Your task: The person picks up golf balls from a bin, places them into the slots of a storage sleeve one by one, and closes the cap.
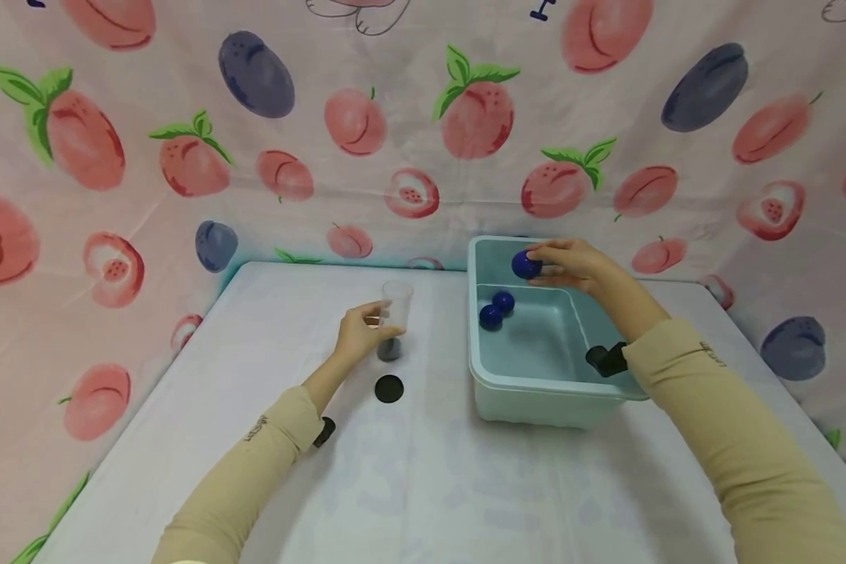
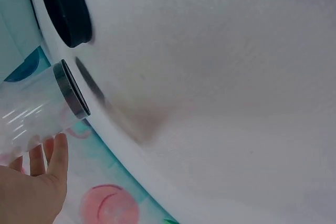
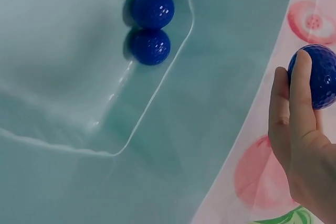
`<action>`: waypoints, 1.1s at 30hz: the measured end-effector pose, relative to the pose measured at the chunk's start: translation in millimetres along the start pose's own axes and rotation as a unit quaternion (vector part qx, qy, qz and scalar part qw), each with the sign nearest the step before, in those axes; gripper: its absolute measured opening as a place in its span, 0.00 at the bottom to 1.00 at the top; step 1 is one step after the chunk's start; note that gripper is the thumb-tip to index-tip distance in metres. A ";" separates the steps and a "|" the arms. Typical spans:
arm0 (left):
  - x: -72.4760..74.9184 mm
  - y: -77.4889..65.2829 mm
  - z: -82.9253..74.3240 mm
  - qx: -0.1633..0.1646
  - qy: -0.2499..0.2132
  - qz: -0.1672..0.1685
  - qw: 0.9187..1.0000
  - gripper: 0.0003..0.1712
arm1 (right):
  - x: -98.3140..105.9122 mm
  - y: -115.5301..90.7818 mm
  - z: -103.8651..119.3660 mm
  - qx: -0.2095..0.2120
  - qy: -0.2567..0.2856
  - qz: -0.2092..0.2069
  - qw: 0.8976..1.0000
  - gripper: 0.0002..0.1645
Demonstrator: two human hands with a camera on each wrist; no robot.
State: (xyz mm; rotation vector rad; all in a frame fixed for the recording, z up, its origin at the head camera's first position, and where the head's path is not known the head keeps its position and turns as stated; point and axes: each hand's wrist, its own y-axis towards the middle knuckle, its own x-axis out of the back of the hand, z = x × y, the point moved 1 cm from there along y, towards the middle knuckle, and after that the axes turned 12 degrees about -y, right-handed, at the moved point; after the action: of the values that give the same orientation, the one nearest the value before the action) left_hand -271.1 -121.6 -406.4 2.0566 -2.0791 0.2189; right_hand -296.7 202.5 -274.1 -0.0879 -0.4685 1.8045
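Ball (image 1: 526, 265) of dark blue colour is hanging above the far part of the pale blue basin (image 1: 536, 407), and the right hand (image 1: 571, 262) is pinching it with the fingers. Inside the basin, toward its left far corner, two more blue balls (image 1: 491, 317) are lying and touching each other. Left of the basin, the left hand (image 1: 359, 333) is gripping a clear jar (image 1: 397, 309) with a dark lower end, so the two hands are working well apart. Also left of the basin, a black lid (image 1: 389, 388) is lying on the white-covered table (image 1: 437, 478), nearer than the jar. Behind the basin, a fruit-printed cloth (image 1: 423, 117) is hanging.
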 end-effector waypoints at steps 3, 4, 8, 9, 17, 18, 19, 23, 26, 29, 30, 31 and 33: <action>0.2 -1.8 -6.1 -0.014 -0.004 0.007 1.000 0.34 | -4.8 -2.1 1.7 0.000 0.024 0.010 1.000 0.15; 0.1 -2.3 -8.2 -0.021 -0.004 0.011 1.000 0.34 | -6.2 -3.0 2.4 0.001 0.028 0.011 1.000 0.15; -0.5 -4.8 -18.3 -0.047 -0.009 0.029 0.998 0.33 | -11.6 -6.8 5.5 0.010 0.021 0.013 1.000 0.15; -0.8 -5.2 -20.7 -0.052 -0.012 0.032 0.998 0.33 | -13.4 -7.8 6.6 0.012 0.020 0.016 1.000 0.14; -4.5 -6.5 -37.0 -0.069 0.013 0.038 0.997 0.34 | -29.4 -8.5 11.2 0.012 0.033 0.061 0.997 0.10; -5.2 -6.4 -39.0 -0.072 0.020 0.039 0.996 0.34 | -30.9 -8.7 12.0 0.012 0.027 0.062 0.998 0.08; -5.9 -6.4 -41.5 -0.077 0.027 0.039 0.996 0.34 | -32.1 -8.7 12.9 0.012 0.024 0.063 0.998 0.07; -9.7 -5.7 -51.3 -0.083 0.044 0.043 0.995 0.34 | -34.7 -8.8 17.4 0.016 0.002 0.066 0.998 0.15; -12.9 -5.7 -58.9 -0.079 0.041 0.051 0.995 0.34 | -37.1 -8.1 20.9 0.016 -0.017 0.068 0.997 0.24; -16.4 -6.5 -65.7 -0.075 0.042 0.061 0.994 0.34 | -41.2 -7.3 23.5 0.011 -0.028 0.070 0.997 0.27; -17.6 -6.8 -67.6 -0.074 0.043 0.062 0.994 0.34 | -42.9 -7.0 24.4 0.009 -0.032 0.069 0.997 0.27; -18.6 -6.9 -69.1 -0.074 0.044 0.063 0.994 0.34 | -44.6 -6.6 25.0 0.007 -0.038 0.069 0.997 0.28; -20.3 -7.5 -71.7 -0.074 0.044 0.064 0.994 0.34 | -48.3 -6.5 26.6 0.003 -0.046 0.066 0.997 0.28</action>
State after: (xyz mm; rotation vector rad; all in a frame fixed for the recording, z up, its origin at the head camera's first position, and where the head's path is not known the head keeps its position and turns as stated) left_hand -260.4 -84.1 -342.5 1.7984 -2.1081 0.1655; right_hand -284.8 151.3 -256.2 -0.0316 -0.5328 1.9460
